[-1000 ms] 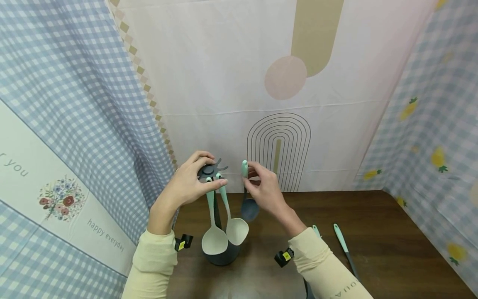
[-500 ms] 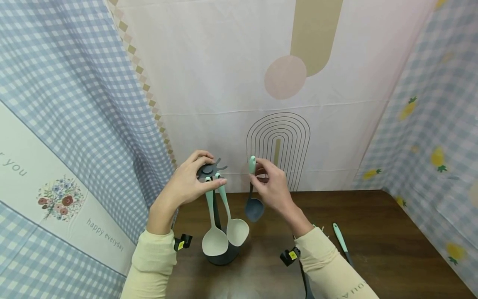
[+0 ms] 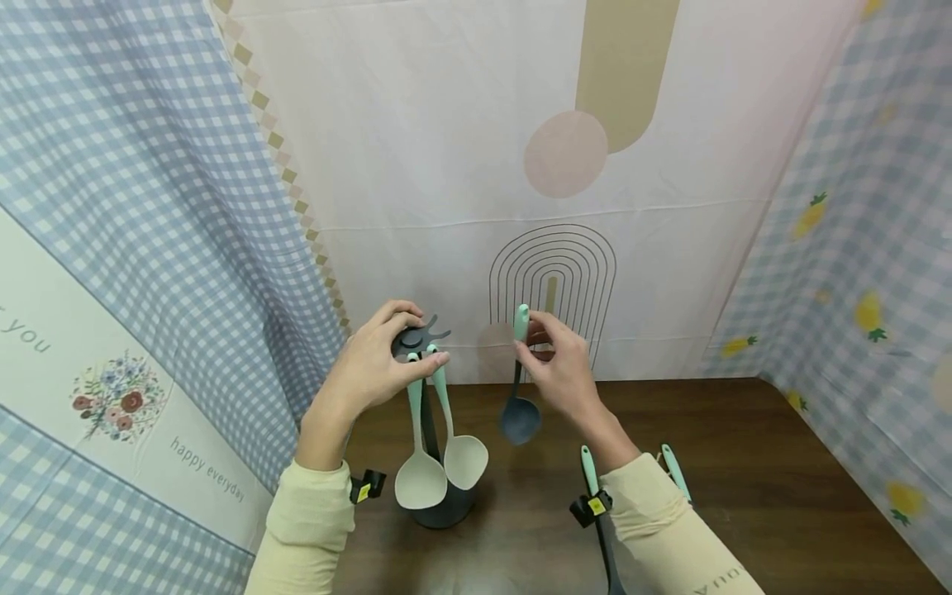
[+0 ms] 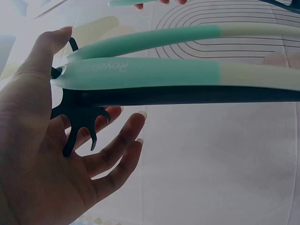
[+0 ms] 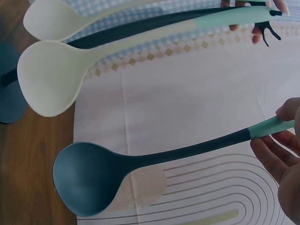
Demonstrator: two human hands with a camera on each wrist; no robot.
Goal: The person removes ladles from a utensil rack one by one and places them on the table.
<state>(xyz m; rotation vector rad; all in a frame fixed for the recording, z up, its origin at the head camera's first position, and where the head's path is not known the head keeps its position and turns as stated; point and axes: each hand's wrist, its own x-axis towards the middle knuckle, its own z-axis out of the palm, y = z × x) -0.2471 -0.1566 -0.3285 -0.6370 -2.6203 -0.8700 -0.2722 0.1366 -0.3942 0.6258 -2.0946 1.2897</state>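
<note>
At three o'clock from the utensil stand (image 3: 444, 512), across an open gap, the dark ladle (image 5: 173, 154) hangs in the right hand (image 3: 561, 364), whose thumb and fingers pinch its mint handle near the top. Clock directions here are the head view's. The left hand (image 3: 372, 355), at nine o'clock from the ladle and well apart from it, curls around the stand's hooked top (image 3: 412, 339), so the right hand is the nearer of the two hands, touching the ladle from its three o'clock side. The ladle's long axis runs close to upright, handle end toward twelve and bowl toward six, with the bowl seemingly clear of the worktop (image 3: 759, 521). Two pale ladles (image 3: 421, 481) hang from the stand with their bowls low as well, so the dark one is roughly parallel to them. Around four o'clock from the dark ladle, two mint-handled utensils (image 3: 674, 473) lie on the worktop, partly hidden by the right sleeve and wrist camera.
</note>
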